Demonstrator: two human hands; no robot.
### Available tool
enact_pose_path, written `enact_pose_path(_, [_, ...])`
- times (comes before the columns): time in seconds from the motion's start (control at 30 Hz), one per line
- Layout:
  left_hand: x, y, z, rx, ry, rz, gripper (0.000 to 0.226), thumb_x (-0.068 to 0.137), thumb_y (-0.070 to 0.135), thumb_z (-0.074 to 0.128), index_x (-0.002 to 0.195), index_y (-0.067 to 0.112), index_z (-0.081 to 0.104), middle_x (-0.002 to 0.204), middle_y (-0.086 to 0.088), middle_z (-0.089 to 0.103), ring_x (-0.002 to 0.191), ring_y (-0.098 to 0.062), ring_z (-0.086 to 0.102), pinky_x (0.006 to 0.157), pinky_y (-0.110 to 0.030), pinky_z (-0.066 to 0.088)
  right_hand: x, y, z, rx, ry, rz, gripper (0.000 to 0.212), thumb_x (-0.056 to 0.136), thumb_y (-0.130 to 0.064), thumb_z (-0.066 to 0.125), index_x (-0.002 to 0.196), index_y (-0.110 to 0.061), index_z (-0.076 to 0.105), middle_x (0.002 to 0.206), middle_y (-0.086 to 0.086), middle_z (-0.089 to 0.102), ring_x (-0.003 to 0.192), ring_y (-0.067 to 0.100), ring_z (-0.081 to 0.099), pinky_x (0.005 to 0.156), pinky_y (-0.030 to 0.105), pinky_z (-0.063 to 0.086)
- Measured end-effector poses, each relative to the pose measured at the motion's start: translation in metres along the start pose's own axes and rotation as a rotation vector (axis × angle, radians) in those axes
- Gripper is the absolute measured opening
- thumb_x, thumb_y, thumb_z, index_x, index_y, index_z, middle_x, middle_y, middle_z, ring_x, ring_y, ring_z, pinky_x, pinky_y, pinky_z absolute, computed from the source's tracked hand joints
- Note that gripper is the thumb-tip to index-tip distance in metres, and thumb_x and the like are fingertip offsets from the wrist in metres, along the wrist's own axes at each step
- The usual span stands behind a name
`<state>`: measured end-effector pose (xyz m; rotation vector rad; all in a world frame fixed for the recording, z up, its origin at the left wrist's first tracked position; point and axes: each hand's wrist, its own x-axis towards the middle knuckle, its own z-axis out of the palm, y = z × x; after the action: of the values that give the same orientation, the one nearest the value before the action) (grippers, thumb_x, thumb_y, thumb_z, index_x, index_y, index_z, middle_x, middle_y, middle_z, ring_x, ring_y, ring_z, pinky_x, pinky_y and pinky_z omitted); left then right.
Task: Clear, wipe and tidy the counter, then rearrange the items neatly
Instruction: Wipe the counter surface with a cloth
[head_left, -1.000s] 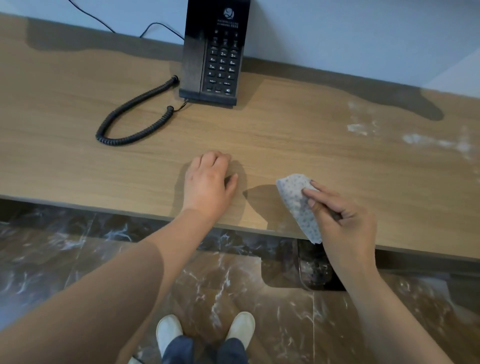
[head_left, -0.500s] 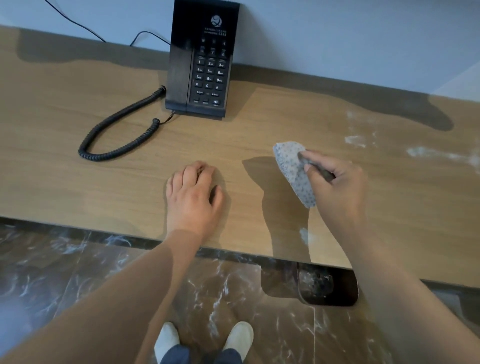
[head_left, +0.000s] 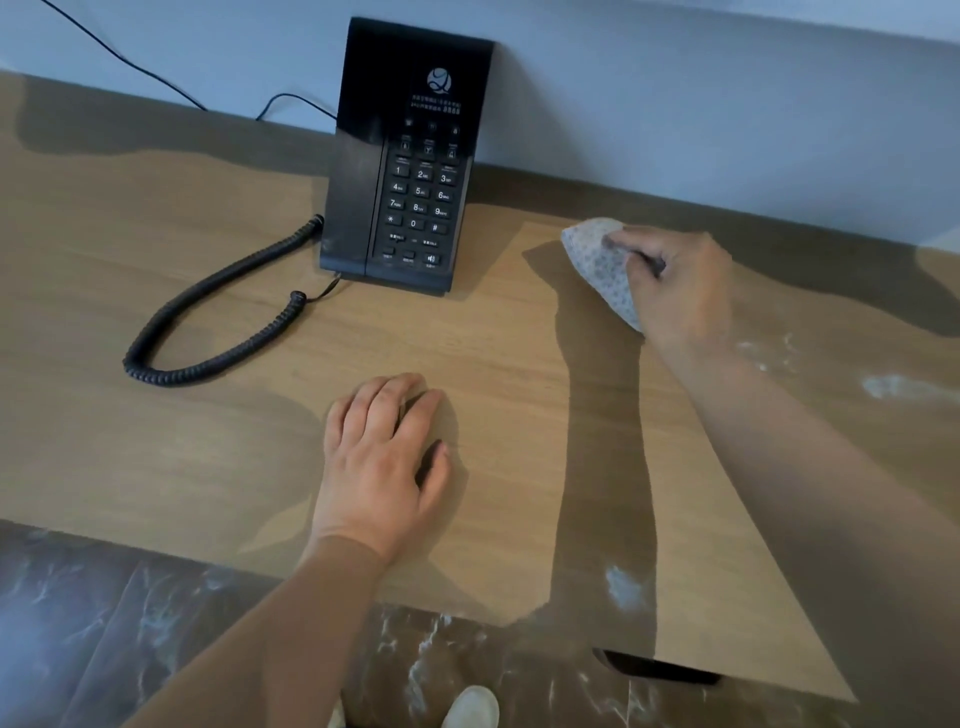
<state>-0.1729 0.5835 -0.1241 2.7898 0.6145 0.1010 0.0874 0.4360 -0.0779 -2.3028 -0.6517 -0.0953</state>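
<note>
Nearest the camera, a pale shoe stands on the dark marbled floor, just below the front edge of the wooden counter. A dark object shows under that edge on the right; what it is cannot be told. Close to the edge, a small white powdery smear lies on the wood in the shadow of the right forearm. A little further in, the left hand rests palm down on the bare counter, its fingers relaxed and close together, holding nothing. Beyond and to the right, more white residue streaks the surface near the right forearm. Further back, the right hand reaches out over the counter and grips a speckled grey-white cloth, fingers curled round its bunched upper part. The cloth's free end points left, and the cloth meets the wood to the right of the telephone and apart from it. The black telephone stands propped at a slope against the pale wall, keypad facing the camera. Its coiled cord loops out to the left across the counter and curls back to the base. At the very back, a thin black cable runs along the wall down behind the telephone.
</note>
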Motion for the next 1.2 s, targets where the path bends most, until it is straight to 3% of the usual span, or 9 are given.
enact_pose_path(0.23, [0.009,0.001,-0.003,-0.009,-0.020,0.025,0.048,0.090,0.041,0.041,0.131,0.020,0.055,0.142,-0.001,0.045,0.136,-0.024,0.035,0.116,-0.046,0.020,0.048,0.017,0.015,-0.072,-0.005,-0.041,0.034,0.089,-0.011,0.049,0.111,-0.021,0.074,0.116,-0.003,0.070,0.110,0.023,0.063,0.098,0.036,0.048])
enact_pose_path(0.37, [0.009,0.000,-0.001,-0.003,-0.025,0.030,0.048,0.090,0.041,0.041,0.129,0.019,0.057,0.141,-0.002,0.046,0.136,-0.024,0.037,0.115,-0.050,0.024,0.069,0.020,0.024,-0.133,-0.009,-0.078,0.037,0.089,-0.007,0.047,0.116,-0.014,0.071,0.120,0.005,0.068,0.115,0.027,0.060,0.101,0.032,0.044])
enact_pose_path(0.47, [0.010,-0.002,0.001,-0.002,-0.017,0.043,0.047,0.089,0.040,0.042,0.129,0.018,0.058,0.142,-0.002,0.047,0.136,-0.025,0.038,0.114,-0.051,0.025,0.077,0.019,0.035,-0.190,-0.124,-0.036,0.038,0.091,-0.008,0.050,0.125,-0.013,0.065,0.135,0.006,0.059,0.126,0.027,0.051,0.108,0.033,0.038])
enact_pose_path(0.57, [0.010,-0.003,0.003,-0.009,0.005,0.053,0.047,0.089,0.039,0.043,0.128,0.018,0.059,0.141,-0.003,0.048,0.136,-0.025,0.039,0.113,-0.052,0.026,0.079,0.020,0.045,-0.219,-0.291,0.015,0.044,0.095,-0.020,0.054,0.138,-0.017,0.053,0.151,0.008,0.041,0.139,0.027,0.037,0.114,0.037,0.030])
enact_pose_path(0.77, [0.010,-0.002,0.002,-0.013,0.011,0.060,0.047,0.089,0.039,0.043,0.128,0.018,0.058,0.141,-0.003,0.048,0.136,-0.025,0.039,0.112,-0.053,0.027,0.077,0.025,0.053,-0.302,-0.337,-0.019,0.045,0.098,-0.029,0.047,0.142,-0.020,0.044,0.153,0.009,0.036,0.138,0.034,0.035,0.106,0.051,0.037])
enact_pose_path(1.0, [0.010,-0.002,0.002,-0.004,0.013,0.058,0.047,0.088,0.039,0.043,0.127,0.018,0.059,0.140,-0.002,0.048,0.135,-0.024,0.039,0.113,-0.052,0.027,0.029,0.020,0.051,-0.362,-0.310,-0.049,0.044,0.101,-0.031,0.041,0.145,-0.025,0.043,0.157,0.004,0.030,0.146,0.024,0.021,0.119,0.047,0.014])
enact_pose_path(1.2, [0.010,-0.003,0.002,0.003,0.025,0.072,0.047,0.089,0.038,0.043,0.128,0.016,0.058,0.140,-0.003,0.048,0.134,-0.026,0.039,0.114,-0.049,0.027,-0.053,0.011,0.032,-0.318,-0.328,-0.034,0.044,0.102,-0.030,0.041,0.146,-0.028,0.041,0.159,-0.001,0.026,0.148,0.018,0.016,0.120,0.045,0.008])
